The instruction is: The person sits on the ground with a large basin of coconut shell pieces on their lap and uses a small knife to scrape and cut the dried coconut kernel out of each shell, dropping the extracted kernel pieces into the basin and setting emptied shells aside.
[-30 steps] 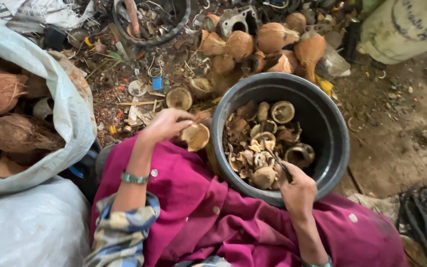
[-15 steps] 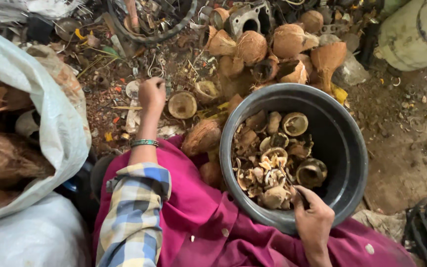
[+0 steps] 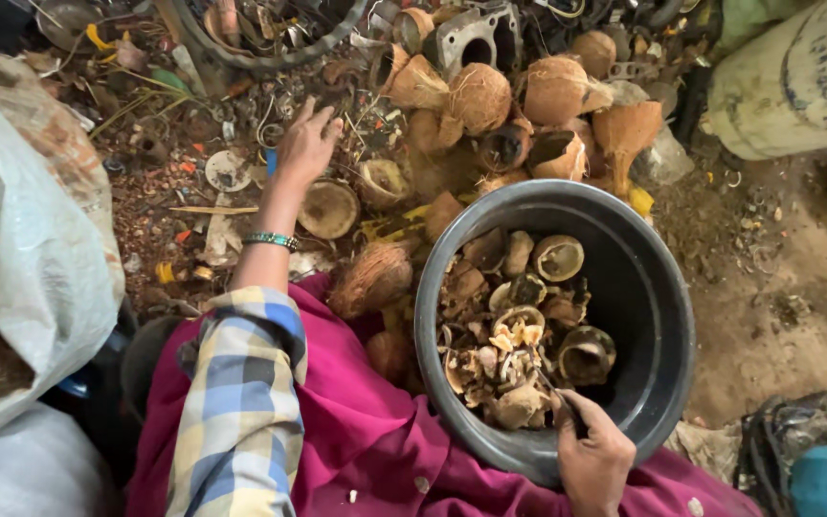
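The left hand [image 3: 306, 146] reaches, fingers spread and empty, over husk halves on the littered ground [image 3: 174, 220]. The right hand [image 3: 593, 458] seems closed on the black tub [image 3: 667, 316], part-filled with coconut shells [image 3: 519, 335]; whole coconuts [image 3: 528, 96] wait beyond.

Left hand [image 3: 306, 144] left basin rim, stretched farther out over littered ground; fingers spread, empty, half shell [image 3: 328, 208] now just below fingertips. Shell piece formerly under fingers no longer there.
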Demonstrator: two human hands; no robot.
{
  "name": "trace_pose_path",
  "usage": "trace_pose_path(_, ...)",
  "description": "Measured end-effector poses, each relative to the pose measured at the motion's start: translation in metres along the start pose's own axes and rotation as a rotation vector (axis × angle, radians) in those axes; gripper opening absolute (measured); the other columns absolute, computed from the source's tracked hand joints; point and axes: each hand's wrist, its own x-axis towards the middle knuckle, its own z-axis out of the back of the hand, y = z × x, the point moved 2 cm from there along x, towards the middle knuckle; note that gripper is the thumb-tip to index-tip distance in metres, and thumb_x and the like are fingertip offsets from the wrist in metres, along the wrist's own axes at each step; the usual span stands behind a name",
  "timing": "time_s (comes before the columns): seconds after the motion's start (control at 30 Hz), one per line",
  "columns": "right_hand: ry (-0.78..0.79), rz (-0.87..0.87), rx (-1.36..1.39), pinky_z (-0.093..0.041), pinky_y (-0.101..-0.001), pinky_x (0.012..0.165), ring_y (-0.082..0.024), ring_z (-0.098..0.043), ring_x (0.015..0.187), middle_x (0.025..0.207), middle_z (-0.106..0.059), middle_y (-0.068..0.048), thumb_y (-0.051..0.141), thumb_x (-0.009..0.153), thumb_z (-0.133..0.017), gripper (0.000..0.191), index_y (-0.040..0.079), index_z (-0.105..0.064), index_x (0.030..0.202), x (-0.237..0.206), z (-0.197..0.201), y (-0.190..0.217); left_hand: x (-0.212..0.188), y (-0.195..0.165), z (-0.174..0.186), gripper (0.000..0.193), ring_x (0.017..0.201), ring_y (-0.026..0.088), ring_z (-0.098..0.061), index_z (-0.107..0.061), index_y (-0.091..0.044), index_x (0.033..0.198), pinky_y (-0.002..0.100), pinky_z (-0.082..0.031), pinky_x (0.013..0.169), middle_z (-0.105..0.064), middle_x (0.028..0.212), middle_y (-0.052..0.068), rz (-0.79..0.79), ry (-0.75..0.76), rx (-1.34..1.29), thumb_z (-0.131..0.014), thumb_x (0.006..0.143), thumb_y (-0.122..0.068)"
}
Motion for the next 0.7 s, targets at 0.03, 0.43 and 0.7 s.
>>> trace_pose_path(0.03, -0.004, -0.016, -0.014, -0.057, -0.0297, 0.074, -0.016, -0.075, 0.080, 0.093, -0.078, -0.012, 0.014, 0.089, -0.078, 0.020, 0.002, -0.076, 0.105, 0.000, 0.000, 0.000, 0.005, -0.001, -0.002, 0.051, 0.139, 0.044, -0.045, -0.058, -0.006, 0.142, 0.047, -0.039, 0.113, -0.033, 0.160, 0.025, 0.015, 0.028, 0.033, -0.057, 0.105, -0.041)
trace_pose_path(0.43, -0.020, -0.003, -0.054, -0.058, -0.0289, 0.074, -0.017, -0.076, 0.077, 0.088, -0.077, -0.011, 0.014, 0.085, -0.080, 0.019, 0.004, -0.076, 0.102, -0.007, 0.000, -0.007, 0.061, -0.036, -0.022, 0.062, 0.155, 0.036, -0.019, -0.032, -0.010, 0.163, 0.052, -0.025, 0.125, -0.016, 0.171, 0.011, 0.021, 0.118, 0.248, -0.052, 0.106, -0.024)
trace_pose_path(0.7, 0.044, -0.029, -0.079, -0.057, -0.0272, 0.068, -0.013, -0.076, 0.072, 0.082, -0.077, -0.008, 0.014, 0.083, -0.080, 0.019, 0.006, -0.078, 0.100, -0.012, 0.003, -0.015, 0.090, -0.031, -0.052, 0.050, 0.150, 0.038, -0.029, -0.041, -0.004, 0.155, 0.057, -0.035, 0.113, -0.030, 0.163, 0.017, 0.068, -0.071, 0.396, -0.044, 0.106, -0.011)
